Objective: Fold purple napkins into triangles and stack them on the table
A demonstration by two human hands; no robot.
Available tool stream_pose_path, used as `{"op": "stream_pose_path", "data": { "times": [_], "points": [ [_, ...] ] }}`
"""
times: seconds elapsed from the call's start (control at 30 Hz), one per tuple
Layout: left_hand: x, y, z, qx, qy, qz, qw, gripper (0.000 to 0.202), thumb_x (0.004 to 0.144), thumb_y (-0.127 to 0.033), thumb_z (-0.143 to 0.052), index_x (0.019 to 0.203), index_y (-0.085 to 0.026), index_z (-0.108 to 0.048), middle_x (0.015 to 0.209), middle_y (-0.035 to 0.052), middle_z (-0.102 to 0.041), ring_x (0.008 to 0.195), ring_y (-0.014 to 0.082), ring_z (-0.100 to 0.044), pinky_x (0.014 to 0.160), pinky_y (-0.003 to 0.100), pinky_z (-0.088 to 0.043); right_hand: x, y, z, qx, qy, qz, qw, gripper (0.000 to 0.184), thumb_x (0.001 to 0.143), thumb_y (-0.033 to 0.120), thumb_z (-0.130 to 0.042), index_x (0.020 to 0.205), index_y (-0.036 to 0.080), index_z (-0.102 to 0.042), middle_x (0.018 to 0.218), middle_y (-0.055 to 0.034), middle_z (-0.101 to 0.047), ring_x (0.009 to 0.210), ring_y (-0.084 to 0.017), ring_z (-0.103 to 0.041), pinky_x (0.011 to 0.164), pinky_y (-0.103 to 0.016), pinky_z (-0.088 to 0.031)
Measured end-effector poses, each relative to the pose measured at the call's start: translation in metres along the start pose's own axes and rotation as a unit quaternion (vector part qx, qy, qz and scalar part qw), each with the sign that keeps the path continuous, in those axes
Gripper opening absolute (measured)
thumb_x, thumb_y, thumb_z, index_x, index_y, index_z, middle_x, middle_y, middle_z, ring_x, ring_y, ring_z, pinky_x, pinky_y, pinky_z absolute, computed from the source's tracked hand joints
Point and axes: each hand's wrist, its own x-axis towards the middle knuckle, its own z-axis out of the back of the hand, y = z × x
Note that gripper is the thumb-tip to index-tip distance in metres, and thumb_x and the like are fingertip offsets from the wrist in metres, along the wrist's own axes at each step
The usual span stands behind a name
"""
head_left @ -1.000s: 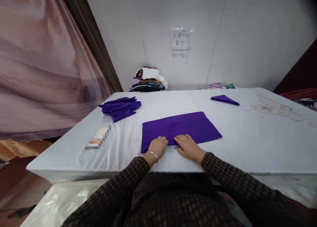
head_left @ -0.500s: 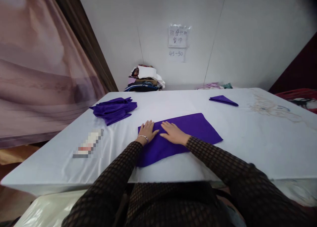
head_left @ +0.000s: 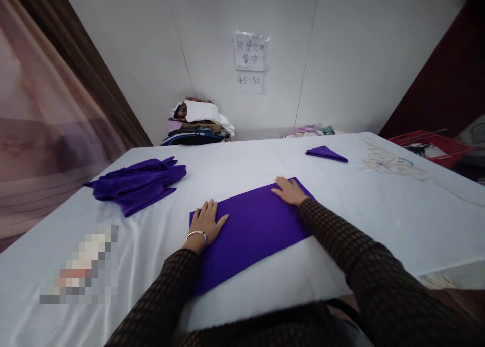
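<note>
A purple cloth napkin (head_left: 250,231), folded into a long flat shape, lies at a slant on the white-covered table in front of me. Flat on its left end rests my left hand (head_left: 206,225), fingers stretched and thumb apart, a silver bracelet at the wrist. My right hand (head_left: 290,190) lies spread on the far right part of the same napkin, slightly blurred. Neither hand grips anything. Farther back on the right sits a napkin folded into a small triangle (head_left: 326,154). A loose heap of purple napkins (head_left: 140,183) is at the left.
A pixelated oblong object (head_left: 81,266) lies on the white tablecloth (head_left: 242,160) at the near left. Behind the table are piled clothes (head_left: 199,122) and a wall with handwritten signs (head_left: 250,59). A red basket (head_left: 432,147) stands beyond the right edge; a pink curtain (head_left: 45,135) hangs at left.
My right hand has slid right and away along the napkin, widening the gap between my hands. My left hand stays on the left end. The view has shifted to the right.
</note>
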Motion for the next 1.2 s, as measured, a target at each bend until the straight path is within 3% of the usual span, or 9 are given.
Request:
{"op": "stream_pose_path", "data": {
  "times": [0.13,0.3,0.4,0.53,0.7,0.8,0.9,1.1,1.2],
  "points": [
    [-0.001,-0.001,0.0,-0.006,-0.001,-0.002,1.0,0.071,0.089,-0.059,-0.027,0.143,-0.012,-0.033,0.151,0.0113,-0.026,0.141,0.027,-0.018,0.113,0.046,-0.018,-0.016,-0.077,0.017,-0.051,-0.004,-0.134,0.99,0.062,0.093,0.055,-0.023,0.142,0.018,-0.032,0.153,-0.0113,-0.023,0.14,-0.026,-0.018,0.109,-0.054,-0.016],
    [-0.002,-0.003,0.002,-0.008,0.003,-0.004,1.0,0.074,0.09,-0.06,-0.024,0.143,-0.01,-0.03,0.152,0.0119,-0.025,0.141,0.0268,-0.017,0.114,0.046,-0.017,-0.016,-0.088,0.027,-0.04,0.024,-0.163,0.986,0.061,0.094,0.053,-0.017,0.139,0.016,-0.035,0.152,-0.0133,-0.025,0.139,-0.028,-0.021,0.106,-0.056,-0.022],
    [-0.003,-0.003,0.002,-0.011,0.003,-0.005,1.0,0.074,0.089,-0.06,-0.023,0.144,-0.01,-0.029,0.152,0.0119,-0.025,0.141,0.0268,-0.018,0.114,0.046,-0.016,-0.016,-0.06,0.031,-0.032,0.008,-0.146,0.989,0.064,0.093,0.054,-0.018,0.141,0.013,-0.033,0.152,-0.016,-0.023,0.14,-0.029,-0.018,0.108,-0.055,-0.021],
    [-0.003,-0.004,0.001,-0.014,0.003,-0.004,1.0,0.074,0.089,-0.061,-0.022,0.144,-0.011,-0.03,0.152,0.0113,-0.024,0.141,0.0262,-0.017,0.114,0.046,-0.016,-0.032,0.018,0.02,-0.008,0.008,0.03,0.999,0.069,0.091,0.06,-0.022,0.144,0.015,-0.03,0.152,-0.0132,-0.023,0.141,-0.027,-0.013,0.111,-0.051,-0.012],
    [-0.003,-0.005,0.003,-0.013,0.008,-0.004,1.0,0.076,0.089,-0.062,-0.021,0.144,-0.01,-0.028,0.153,0.0111,-0.022,0.141,0.0257,-0.016,0.114,0.045,-0.015,-0.062,0.124,-0.013,0.042,0.06,0.215,0.974,0.074,0.089,0.064,-0.026,0.146,0.016,-0.028,0.152,-0.0129,-0.022,0.141,-0.026,-0.015,0.112,-0.05,-0.01],
    [-0.004,-0.006,0.005,-0.017,0.011,0.0,1.0,0.075,0.089,-0.061,-0.021,0.144,-0.011,-0.027,0.153,0.011,-0.022,0.141,0.0253,-0.016,0.114,0.044,-0.014,-0.076,0.14,-0.025,0.041,0.077,0.262,0.961,0.073,0.089,0.064,-0.028,0.145,0.017,-0.028,0.152,-0.0124,-0.023,0.14,-0.026,-0.017,0.112,-0.049,-0.009],
    [-0.006,-0.007,0.005,-0.021,0.005,0.002,1.0,0.074,0.089,-0.062,-0.021,0.144,-0.013,-0.028,0.153,0.0109,-0.022,0.141,0.0253,-0.016,0.114,0.045,-0.014,-0.089,0.101,-0.023,0.022,0.061,0.233,0.97,0.07,0.089,0.063,-0.029,0.145,0.02,-0.031,0.152,-0.0105,-0.024,0.14,-0.027,-0.018,0.112,-0.051,-0.01],
    [-0.003,-0.007,0.005,-0.062,0.003,-0.001,0.998,0.073,0.088,-0.063,-0.023,0.143,-0.015,-0.031,0.152,0.0108,-0.026,0.141,0.0256,-0.018,0.113,0.046,-0.014,-0.122,-0.06,0.006,-0.078,-0.027,-0.061,0.995,0.05,0.093,0.046,-0.034,0.134,0.021,-0.045,0.146,-0.0133,-0.036,0.135,-0.03,-0.029,0.104,-0.056,-0.028],
    [0.004,0.0,0.012,-0.095,-0.002,0.029,0.995,0.062,0.091,-0.056,-0.024,0.14,-0.019,-0.036,0.147,0.0092,-0.037,0.137,0.0235,-0.029,0.11,0.043,-0.022,-0.136,-0.106,0.02,-0.106,-0.043,-0.107,0.988,0.039,0.092,0.036,-0.036,0.12,0.019,-0.056,0.133,-0.0157,-0.051,0.126,-0.03,-0.043,0.096,-0.051,-0.039]
  ]
}}
